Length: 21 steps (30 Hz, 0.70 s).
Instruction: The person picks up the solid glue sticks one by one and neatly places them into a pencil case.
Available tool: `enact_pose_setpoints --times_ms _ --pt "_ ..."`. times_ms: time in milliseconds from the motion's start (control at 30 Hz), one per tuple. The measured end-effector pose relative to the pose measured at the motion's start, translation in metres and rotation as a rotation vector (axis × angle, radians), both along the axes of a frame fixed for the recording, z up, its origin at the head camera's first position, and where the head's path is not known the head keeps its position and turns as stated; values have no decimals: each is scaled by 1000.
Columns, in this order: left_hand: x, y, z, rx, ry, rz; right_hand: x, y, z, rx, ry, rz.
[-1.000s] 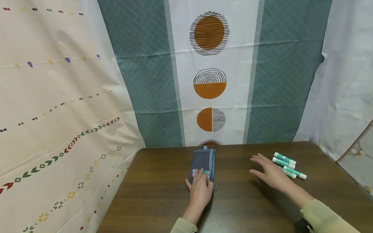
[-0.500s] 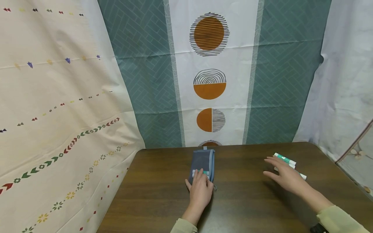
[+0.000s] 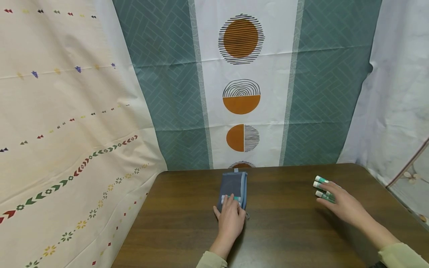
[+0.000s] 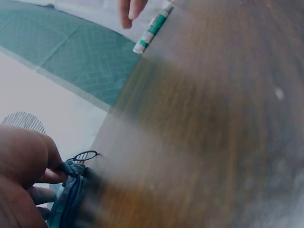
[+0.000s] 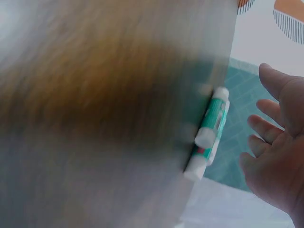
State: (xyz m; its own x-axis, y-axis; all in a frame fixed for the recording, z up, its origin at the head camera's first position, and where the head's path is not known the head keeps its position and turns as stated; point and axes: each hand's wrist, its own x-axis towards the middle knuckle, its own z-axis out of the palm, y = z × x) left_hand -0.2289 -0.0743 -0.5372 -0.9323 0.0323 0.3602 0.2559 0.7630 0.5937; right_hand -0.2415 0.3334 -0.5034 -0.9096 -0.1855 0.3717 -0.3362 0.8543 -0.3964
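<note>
A blue-grey zip pouch point(image 3: 231, 183) lies flat on the table. My left hand point(image 3: 229, 219) grips it across its lower end, thumb by the left edge and fingers on top. At those fingertips shows a green-and-white glue stick point(image 3: 237, 198), partly hidden. In the left wrist view, fingers bend at the corner of the pouch point(image 4: 70, 202), near a small loop point(image 4: 86, 155). My right hand point(image 3: 345, 204) is above several glue sticks point(image 3: 321, 179) at the right and covers part of them. The right wrist view has its fingers spread, apart from the glue sticks point(image 5: 213, 116).
The brown wooden table point(image 3: 275, 230) ends at a patterned curtain point(image 3: 244, 111) behind it. Cream cloth point(image 3: 83, 167) hangs along the left side, pale cloth point(image 3: 399, 111) along the right. My sleeves point(image 3: 212, 260) are light green.
My right hand has moved rightward and slightly down, from left of the glue sticks to over them. The left hand and the pouch have stayed in place.
</note>
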Motion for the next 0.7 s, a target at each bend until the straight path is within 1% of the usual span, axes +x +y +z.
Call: enact_pose_setpoints --times_ms 233,400,533,633,700 --pt "0 0 1 2 -6 -4 8 24 -5 20 -16 -24" --pt "-1 0 0 10 -6 -7 15 40 -7 41 -30 -60" --pt "-1 0 -1 11 -5 -6 19 49 -10 38 -19 -76" --pt "-1 0 0 8 -6 -5 21 56 -11 26 -36 -82" --pt "0 0 0 5 -8 -4 23 61 -11 25 -71 -93"
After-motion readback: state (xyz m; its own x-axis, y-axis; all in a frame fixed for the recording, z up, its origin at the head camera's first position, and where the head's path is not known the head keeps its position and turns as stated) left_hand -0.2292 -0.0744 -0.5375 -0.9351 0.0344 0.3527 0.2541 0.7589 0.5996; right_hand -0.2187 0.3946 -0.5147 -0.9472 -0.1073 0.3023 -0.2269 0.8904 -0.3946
